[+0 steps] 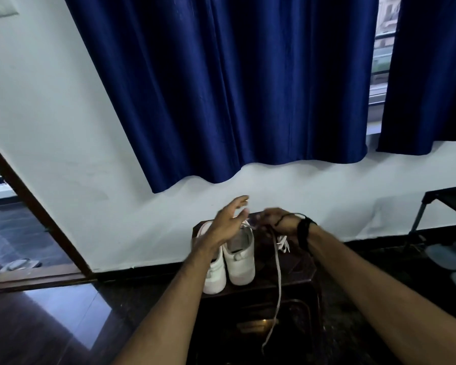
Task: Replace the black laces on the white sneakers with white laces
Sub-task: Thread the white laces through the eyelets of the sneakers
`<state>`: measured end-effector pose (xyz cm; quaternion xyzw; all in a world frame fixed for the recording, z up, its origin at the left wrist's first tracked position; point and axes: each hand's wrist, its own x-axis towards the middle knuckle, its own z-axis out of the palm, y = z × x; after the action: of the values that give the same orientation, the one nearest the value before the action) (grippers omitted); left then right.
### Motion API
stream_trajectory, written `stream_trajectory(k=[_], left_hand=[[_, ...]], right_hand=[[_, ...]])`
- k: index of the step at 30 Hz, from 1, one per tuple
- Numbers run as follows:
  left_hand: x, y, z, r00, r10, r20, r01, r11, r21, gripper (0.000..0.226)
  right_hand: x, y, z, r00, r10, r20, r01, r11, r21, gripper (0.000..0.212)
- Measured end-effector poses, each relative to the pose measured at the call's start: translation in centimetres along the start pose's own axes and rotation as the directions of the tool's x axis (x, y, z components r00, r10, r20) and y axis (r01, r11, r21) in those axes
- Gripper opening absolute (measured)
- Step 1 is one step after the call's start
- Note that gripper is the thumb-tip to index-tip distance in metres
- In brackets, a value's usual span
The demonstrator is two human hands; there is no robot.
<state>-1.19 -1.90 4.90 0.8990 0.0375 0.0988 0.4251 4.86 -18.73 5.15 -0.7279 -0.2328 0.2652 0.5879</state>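
Observation:
Two white sneakers stand side by side on a small dark wooden table, toes toward me. My left hand hovers over the far end of the sneakers, fingers spread and holding nothing. To their right, my right hand is closed on a black lace that loops over its back. A white lace hangs down from that same hand over the table's front. More white lace lies bunched on the table under the right wrist. A black watch sits on that wrist.
A white wall with dark blue curtains stands just behind the table. A doorway with a wooden frame opens at the left. A dark metal rack and grey slippers sit at the right on the dark glossy floor.

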Motion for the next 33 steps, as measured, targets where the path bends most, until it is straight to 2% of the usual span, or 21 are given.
stream_trajectory(k=[2, 3, 5, 7, 8, 10, 11, 12, 13, 14, 15, 16, 17, 18, 19, 20, 21, 23, 24, 28, 33], left_hand=[[0.6, 2.1, 0.9, 0.988, -0.079, 0.130, 0.121, 0.928, -0.353, 0.033], [0.8, 2.8, 0.9, 0.985, -0.114, 0.130, 0.160, 0.889, -0.429, 0.036], [1.0, 2.9, 0.4, 0.990, -0.137, 0.023, 0.132, 0.870, -0.475, 0.035], [1.0, 2.1, -0.8, 0.959, -0.222, -0.179, 0.108, 0.864, -0.491, 0.028], [1.0, 1.5, -1.7, 0.903, -0.300, -0.306, 0.106, 0.848, -0.519, 0.029], [1.1, 0.0, -3.2, 0.690, -0.490, -0.533, 0.153, 0.819, -0.554, 0.027], [0.9, -0.5, -3.6, 0.562, -0.569, -0.600, 0.273, 0.812, -0.515, 0.021], [0.6, -0.6, -3.6, 0.463, -0.603, -0.649, 0.445, 0.792, -0.418, 0.016], [0.3, -0.3, -3.2, 0.403, -0.586, -0.703, 0.539, 0.773, -0.336, 0.024], [0.1, 0.2, -2.5, 0.398, -0.511, -0.762, 0.507, 0.815, -0.282, 0.031], [-0.2, 1.1, -1.7, 0.450, -0.400, -0.799, 0.389, 0.893, -0.228, 0.028], [-0.5, 2.2, -0.7, 0.561, -0.331, -0.758, 0.225, 0.943, -0.245, 0.020], [-0.7, 3.5, 0.5, 0.717, -0.328, -0.615, 0.113, 0.926, -0.361, 0.020], [-1.0, 4.9, 1.4, 0.866, -0.325, -0.381, 0.100, 0.857, -0.505, 0.032], [-1.2, 5.9, 2.3, 0.952, -0.275, -0.134, 0.144, 0.789, -0.597, 0.045], [-1.5, 6.6, 2.7, 0.978, -0.203, 0.045, 0.183, 0.739, -0.648, 0.057], [-1.6, 7.0, 3.0, 0.978, -0.146, 0.152, 0.211, 0.690, -0.693, 0.062], [-1.8, 6.4, 2.5, 0.966, -0.127, 0.226, 0.256, 0.609, -0.751, 0.060], [-2.0, 5.7, 1.8, 0.963, -0.155, 0.222, 0.270, 0.614, -0.742, 0.053], [-3.0, 1.7, -2.9, 0.956, -0.235, 0.176, 0.292, 0.817, -0.497, 0.030], [-3.9, -1.7, -7.5, 0.936, -0.335, 0.109, 0.352, 0.888, -0.295, 0.031]], right_hand=[[0.5, -2.8, -0.5, 0.997, -0.083, -0.010, 0.083, 0.989, 0.125, 0.008], [0.6, -4.0, -0.8, 0.996, -0.082, -0.037, 0.088, 0.977, 0.195, 0.017], [0.6, -5.7, -2.0, 0.995, -0.067, -0.076, 0.081, 0.976, 0.202, 0.024], [0.0, -6.3, -3.6, 1.000, -0.013, -0.019, 0.013, 1.000, 0.015, 0.017], [-0.3, -6.1, -4.3, 0.997, 0.065, 0.040, -0.057, 0.983, -0.174, 0.023], [-1.1, -5.7, -5.2, 0.963, 0.209, 0.173, -0.117, 0.895, -0.431, 0.029], [-1.2, -5.2, -5.4, 0.953, 0.207, 0.221, -0.100, 0.904, -0.416, 0.028], [-1.0, -4.8, -5.3, 0.957, 0.155, 0.245, -0.077, 0.951, -0.301, 0.027], [-0.9, -4.7, -5.0, 0.968, 0.084, 0.237, -0.058, 0.991, -0.117, 0.026], [-0.4, -4.9, -4.4, 0.979, 0.012, 0.205, -0.029, 0.996, 0.081, 0.025], [0.1, -5.4, -3.6, 0.986, -0.049, 0.160, 0.008, 0.969, 0.248, 0.024], [0.7, -6.0, -2.8, 0.989, -0.091, 0.117, 0.042, 0.929, 0.368, 0.024], [1.2, -6.6, -2.0, 0.990, -0.114, 0.085, 0.064, 0.889, 0.453, 0.025], [1.7, -7.2, -1.3, 0.990, -0.130, 0.052, 0.085, 0.857, 0.508, 0.025], [2.1, -7.8, -0.6, 0.990, -0.136, 0.021, 0.103, 0.833, 0.544, 0.025], [2.5, -8.3, -0.1, 0.990, -0.138, -0.012, 0.121, 0.817, 0.564, 0.025], [2.8, -8.5, 0.0, 0.988, -0.144, -0.049, 0.146, 0.809, 0.569, 0.025], [3.3, -8.6, -0.2, 0.977, -0.173, -0.127, 0.214, 0.827, 0.519, 0.027], [3.3, -8.3, -0.7, 0.966, -0.189, -0.175, 0.249, 0.860, 0.446, 0.027], [2.3, -6.2, -4.1, 0.913, -0.240, -0.329, 0.261, 0.965, 0.021, 0.029], [2.0, -1.9, -6.9, 0.861, -0.246, -0.446, 0.185, 0.967, -0.176, 0.034]])
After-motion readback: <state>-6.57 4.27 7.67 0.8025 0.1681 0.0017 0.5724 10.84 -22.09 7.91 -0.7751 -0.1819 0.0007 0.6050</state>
